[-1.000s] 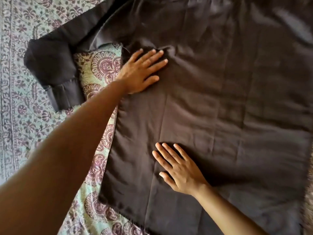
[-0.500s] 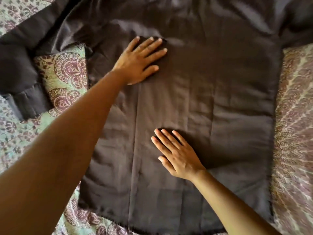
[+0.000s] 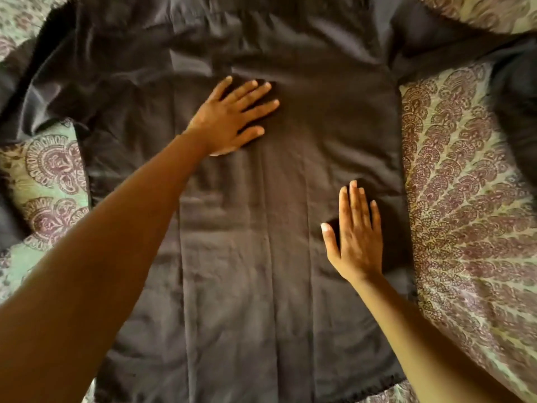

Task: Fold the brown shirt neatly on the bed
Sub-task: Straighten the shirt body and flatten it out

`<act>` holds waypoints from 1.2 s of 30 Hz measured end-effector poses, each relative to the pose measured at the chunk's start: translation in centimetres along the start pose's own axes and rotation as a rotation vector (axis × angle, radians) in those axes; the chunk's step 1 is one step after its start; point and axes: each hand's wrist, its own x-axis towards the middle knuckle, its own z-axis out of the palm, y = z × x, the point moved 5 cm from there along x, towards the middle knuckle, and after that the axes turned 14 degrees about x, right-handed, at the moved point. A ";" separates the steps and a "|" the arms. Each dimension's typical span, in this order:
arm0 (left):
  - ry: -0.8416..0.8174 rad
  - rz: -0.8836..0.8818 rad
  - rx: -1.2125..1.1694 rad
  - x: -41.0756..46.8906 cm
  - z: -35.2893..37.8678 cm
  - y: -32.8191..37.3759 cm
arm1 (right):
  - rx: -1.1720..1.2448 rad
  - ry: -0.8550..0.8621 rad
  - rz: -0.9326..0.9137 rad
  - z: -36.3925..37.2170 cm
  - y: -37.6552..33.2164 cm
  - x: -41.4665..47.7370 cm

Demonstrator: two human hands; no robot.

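Head view: the brown shirt [image 3: 232,286] lies spread on the patterned bed [image 3: 465,213], left hand [image 3: 229,120] and right hand [image 3: 359,242] flat and open on it, gripping nothing; uneven pressing could drag creases into the cloth.

No writing, label, brand mark or number can be read anywhere here. The brown shirt [image 3: 290,199] shows plain dark cloth with only seams and creases, and no tag is visible on it. The bed cover [image 3: 465,205] carries a printed pattern of rounded, scalloped motifs in purple on pale green, but these are ornament, not letters or signs.
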 end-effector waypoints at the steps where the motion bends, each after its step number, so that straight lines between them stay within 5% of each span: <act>1: -0.008 -0.117 -0.030 0.5 0.2 -2.1 | 0.010 0.014 0.007 -0.1 -0.1 -0.1; 4: -0.037 -0.390 -0.110 2.1 -0.3 -3.6 | 0.079 0.155 0.054 -1.7 -0.3 2.1; 8: 0.044 -0.132 -0.032 1.9 -1.0 1.2 | 0.142 0.157 -0.129 -2.1 -3.8 10.4; 10: 0.012 -0.171 -0.033 0.5 0.1 -0.5 | 0.103 0.089 -0.207 -1.5 -5.0 15.0; 20: -0.129 -1.108 -0.205 -11.8 4.9 -19.8 | 0.054 0.195 0.039 -3.0 -1.7 23.0; 22: -0.045 -1.223 -0.231 -11.6 4.1 -20.8 | 0.077 0.227 0.089 -3.6 -1.9 24.0; 27: 0.001 -1.012 -0.267 -7.1 3.2 -20.8 | 0.116 0.119 -0.134 -3.4 -6.4 28.2; 32: 0.015 -1.096 -0.316 -7.6 3.8 -26.1 | 0.099 0.096 -0.011 -2.9 -6.3 30.9; 36: 0.132 -1.059 -0.711 -7.0 2.6 -28.3 | 0.115 0.193 0.036 -2.7 -7.0 31.0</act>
